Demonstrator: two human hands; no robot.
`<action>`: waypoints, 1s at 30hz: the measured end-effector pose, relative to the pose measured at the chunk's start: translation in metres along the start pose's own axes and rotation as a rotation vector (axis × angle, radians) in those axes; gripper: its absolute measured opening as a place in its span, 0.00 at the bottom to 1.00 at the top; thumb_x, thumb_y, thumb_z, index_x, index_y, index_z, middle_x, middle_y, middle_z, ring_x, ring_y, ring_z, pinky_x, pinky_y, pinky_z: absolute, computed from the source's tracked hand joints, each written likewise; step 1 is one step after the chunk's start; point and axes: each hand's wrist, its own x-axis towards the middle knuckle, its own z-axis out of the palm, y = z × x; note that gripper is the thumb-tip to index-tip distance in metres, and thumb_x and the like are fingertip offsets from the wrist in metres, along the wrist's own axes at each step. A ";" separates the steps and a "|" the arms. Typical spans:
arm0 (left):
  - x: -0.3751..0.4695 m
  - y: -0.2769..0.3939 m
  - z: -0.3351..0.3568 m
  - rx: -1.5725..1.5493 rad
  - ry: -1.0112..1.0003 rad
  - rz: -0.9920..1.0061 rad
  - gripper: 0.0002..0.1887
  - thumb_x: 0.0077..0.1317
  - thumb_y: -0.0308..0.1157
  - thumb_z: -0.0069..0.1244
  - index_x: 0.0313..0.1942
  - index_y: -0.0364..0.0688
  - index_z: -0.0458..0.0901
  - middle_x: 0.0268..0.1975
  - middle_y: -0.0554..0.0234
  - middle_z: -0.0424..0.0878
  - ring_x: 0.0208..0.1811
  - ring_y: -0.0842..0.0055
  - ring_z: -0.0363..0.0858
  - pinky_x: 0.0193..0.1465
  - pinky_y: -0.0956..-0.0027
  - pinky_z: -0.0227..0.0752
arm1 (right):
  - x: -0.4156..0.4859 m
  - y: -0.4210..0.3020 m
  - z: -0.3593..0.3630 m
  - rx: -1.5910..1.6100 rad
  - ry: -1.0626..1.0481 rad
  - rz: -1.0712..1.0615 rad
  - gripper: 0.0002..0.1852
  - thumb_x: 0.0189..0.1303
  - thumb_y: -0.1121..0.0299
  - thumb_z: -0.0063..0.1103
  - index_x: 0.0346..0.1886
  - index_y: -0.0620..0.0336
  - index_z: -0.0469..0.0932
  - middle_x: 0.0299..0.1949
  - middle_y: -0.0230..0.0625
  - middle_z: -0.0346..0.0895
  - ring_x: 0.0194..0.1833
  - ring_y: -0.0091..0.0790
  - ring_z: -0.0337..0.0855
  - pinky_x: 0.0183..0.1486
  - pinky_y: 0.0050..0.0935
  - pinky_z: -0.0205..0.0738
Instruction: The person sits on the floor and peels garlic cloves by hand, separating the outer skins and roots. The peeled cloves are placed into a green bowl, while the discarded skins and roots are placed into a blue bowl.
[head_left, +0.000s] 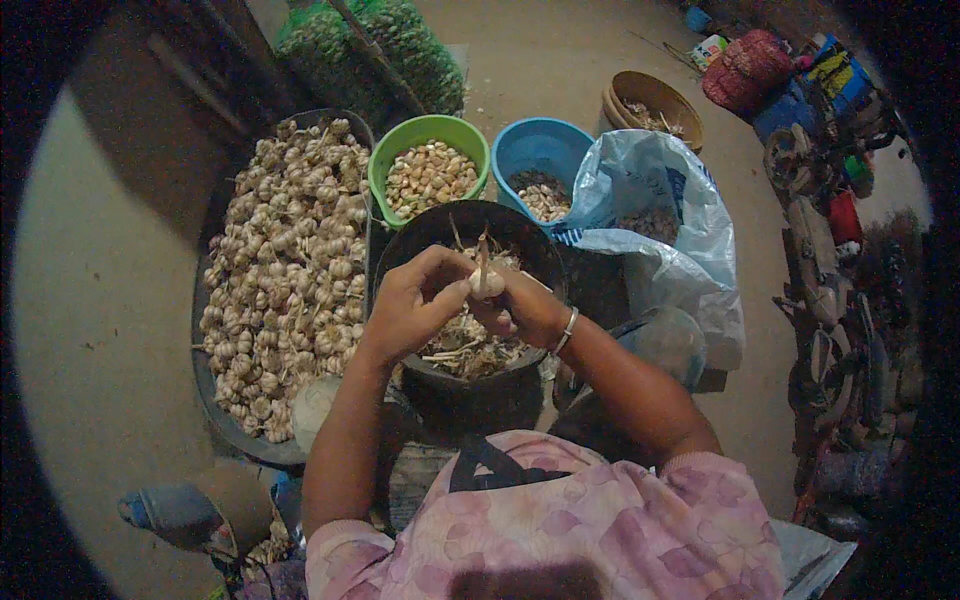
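A whole garlic bulb (487, 284) with its dry stem pointing up is held between my two hands, over a dark round tub (394, 247) that holds garlic skins and stems. My left hand (412, 300) pinches the bulb with thumb and fingers on its left side. My right hand (529, 304), below a silver bracelet on the wrist, grips it from the right; its fingertips are partly hidden. Left of the tub, a long dark basin (202, 360) is heaped with garlic bulbs (292, 262). A green bucket (381, 165) holds separated cloves (431, 176).
Behind the tub, a blue bucket (540, 135) holds some cloves. At the right stand an open white plastic sack (701, 247) and a tan bucket (615, 97) with scraps. A full green mesh sack (375, 60) lies at the back. Mixed household items line the far right.
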 end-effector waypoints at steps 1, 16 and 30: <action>-0.001 0.003 0.001 0.038 0.003 -0.004 0.10 0.62 0.28 0.51 0.42 0.35 0.78 0.39 0.63 0.83 0.39 0.81 0.79 0.42 0.74 0.74 | -0.001 -0.001 0.001 -0.042 0.015 -0.005 0.24 0.73 0.43 0.32 0.45 0.50 0.74 0.21 0.21 0.62 0.19 0.16 0.59 0.18 0.19 0.50; 0.007 -0.008 0.011 -0.113 0.174 -0.063 0.09 0.66 0.28 0.52 0.43 0.33 0.77 0.37 0.59 0.83 0.35 0.78 0.83 0.38 0.73 0.79 | 0.006 -0.008 -0.009 0.219 0.098 -0.024 0.17 0.73 0.51 0.39 0.39 0.52 0.73 0.18 0.25 0.66 0.16 0.18 0.61 0.18 0.17 0.52; 0.038 0.009 0.002 0.401 0.265 0.173 0.11 0.61 0.28 0.52 0.43 0.35 0.79 0.34 0.55 0.84 0.34 0.74 0.82 0.39 0.69 0.74 | 0.014 -0.005 -0.003 0.439 0.167 -0.020 0.25 0.71 0.41 0.39 0.38 0.55 0.72 0.20 0.21 0.61 0.18 0.15 0.58 0.17 0.16 0.51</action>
